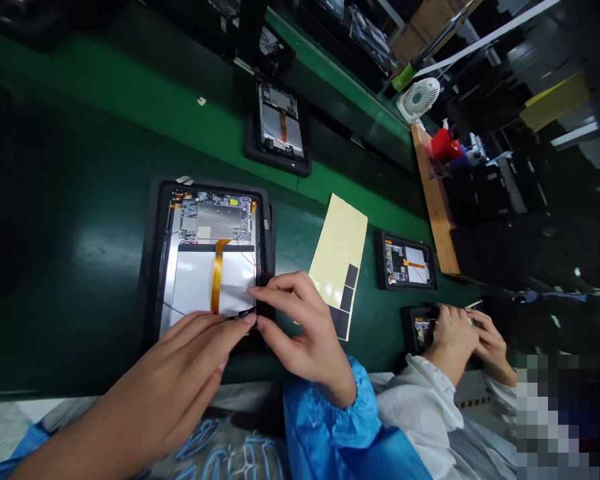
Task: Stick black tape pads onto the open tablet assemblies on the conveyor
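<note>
An opened tablet (215, 267) lies in a black frame in front of me, showing a circuit board (215, 217), white battery panels and an orange ribbon cable (217, 277). My left hand (180, 373) rests across its lower edge, fingers extended and fingertips near the lower right corner. My right hand (305, 327) is at that same corner, thumb and index finger apart, with the index fingertip over the right battery panel. Whether a small part lies between the fingertips is hard to see. A cream sheet with black rectangular stickers (337, 260) lies right of the tablet.
Another opened tablet (280, 127) sits farther back on the green bench (105, 147). At right are one more opened tablet (407, 263) and a device (423, 331) under a co-worker's hands (455, 337). A white fan (420, 99) and a wooden board (435, 200) stand beyond.
</note>
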The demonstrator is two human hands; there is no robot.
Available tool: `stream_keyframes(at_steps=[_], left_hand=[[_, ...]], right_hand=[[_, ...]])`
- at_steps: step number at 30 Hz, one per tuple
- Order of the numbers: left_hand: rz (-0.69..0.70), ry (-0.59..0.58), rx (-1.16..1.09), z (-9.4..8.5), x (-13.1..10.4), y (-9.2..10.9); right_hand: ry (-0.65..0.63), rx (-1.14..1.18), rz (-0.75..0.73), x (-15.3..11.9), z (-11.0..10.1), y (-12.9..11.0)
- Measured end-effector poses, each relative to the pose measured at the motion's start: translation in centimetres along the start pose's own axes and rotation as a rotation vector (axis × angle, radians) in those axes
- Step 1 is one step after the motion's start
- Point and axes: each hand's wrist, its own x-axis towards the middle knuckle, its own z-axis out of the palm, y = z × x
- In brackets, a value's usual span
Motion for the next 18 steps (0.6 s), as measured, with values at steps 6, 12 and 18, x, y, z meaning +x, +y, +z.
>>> stream_keyframes(at_steps=[6,12,18], left_hand=[[-0.045,-0.027,-0.058,0.0,-0.2,-0.4],[-0.091,0.015,-0.087,0.0,0.0,-0.5],[-0.087,0.029,-0.031,-0.6,0.9,-0.1]], right_hand=[[-0.094,0.09,-0.018,1.3,-0.5,1.3],[-0.094,0.158,0.057,0.6,-0.7,1.0],[-0.111,0.333,0.303,0.5,-0.7,0.0]])
